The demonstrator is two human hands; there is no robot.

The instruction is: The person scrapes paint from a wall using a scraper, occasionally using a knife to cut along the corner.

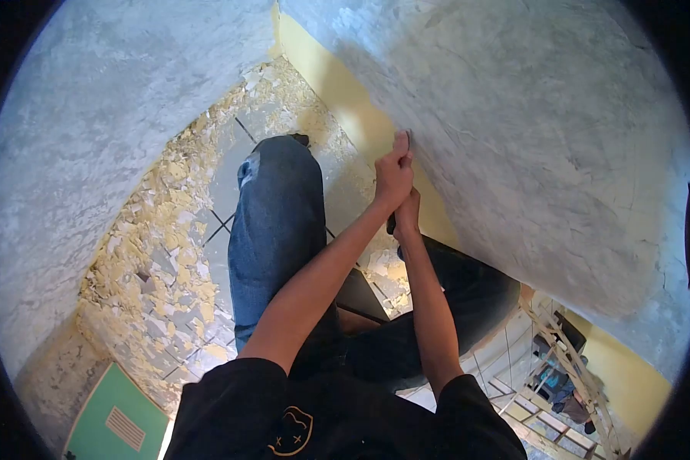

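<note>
My left hand [393,178] is closed around the front part of a scraper, its fingers pointing up at the wall. The scraper's thin dark blade edge [409,140] shows at the fingertips, against the border between the yellow paint [376,126] and bare grey wall. Just below, my right hand [409,211] is wrapped round the rear of the same tool. A black handle end [391,224] sticks out beside it. Most of the scraper is hidden by both hands.
Flakes of yellow and white paint [165,253] cover the tiled floor. My bent knee [276,199] stands left of my arms. Grey walls [544,138] rise on both sides. A green panel [119,414] is at lower left, a wooden ladder [571,353] at lower right.
</note>
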